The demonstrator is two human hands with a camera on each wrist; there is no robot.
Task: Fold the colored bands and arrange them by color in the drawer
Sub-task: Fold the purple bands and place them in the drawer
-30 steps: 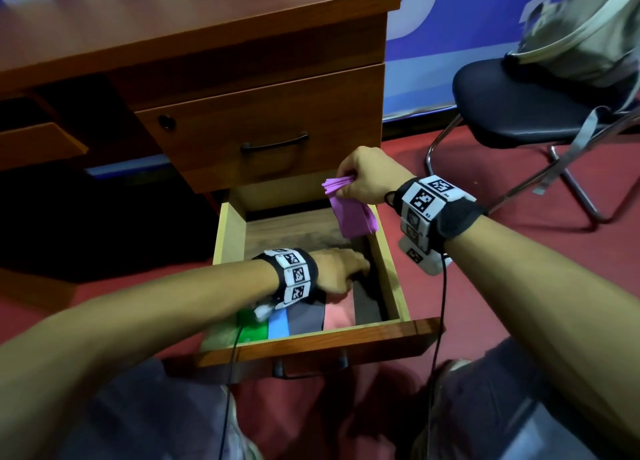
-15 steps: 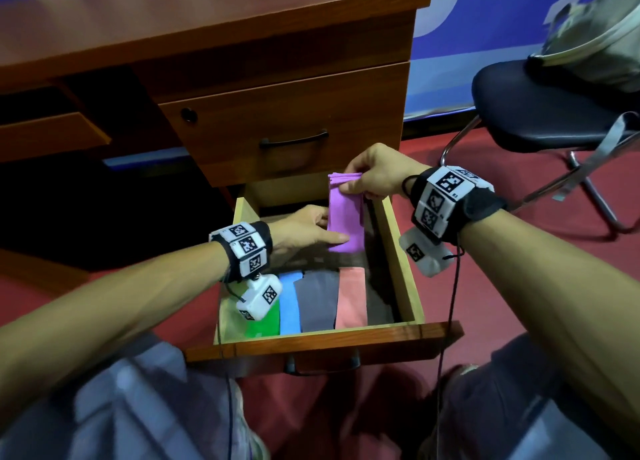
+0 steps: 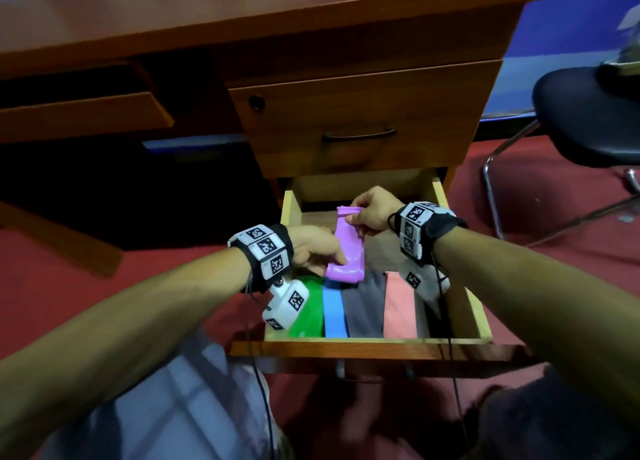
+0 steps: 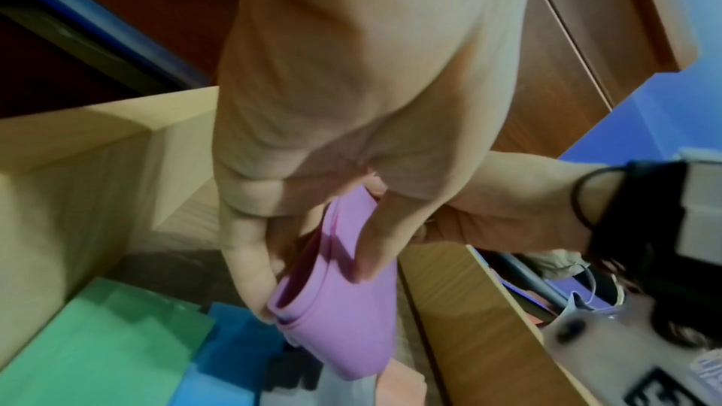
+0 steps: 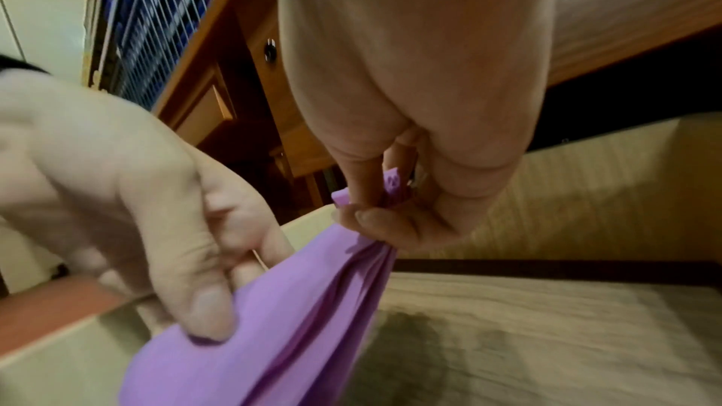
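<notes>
A purple band [image 3: 347, 251] hangs folded over the open drawer [image 3: 374, 342]. My right hand [image 3: 372, 213] pinches its bunched top end [image 5: 384, 196] between thumb and fingers. My left hand [image 3: 317, 248] grips the lower folded part [image 4: 340, 314], thumb on one face and fingers on the other. Flat in the drawer lie a green band [image 3: 308, 310], a blue band [image 3: 334, 316], a grey band [image 3: 363, 307] and a salmon band [image 3: 400, 309], side by side from left to right. The same bands show in the left wrist view: green [image 4: 97, 351], blue [image 4: 230, 360].
The drawer's back half is bare wood [image 5: 547, 335]. A shut drawer with a dark handle [image 3: 358, 135] sits above it. A black chair [image 3: 588, 120] stands to the right on the red carpet. My knees are below the drawer front.
My left hand rose from the bands in the drawer and took hold of the purple band's lower part. My right hand lowered the band toward the drawer.
</notes>
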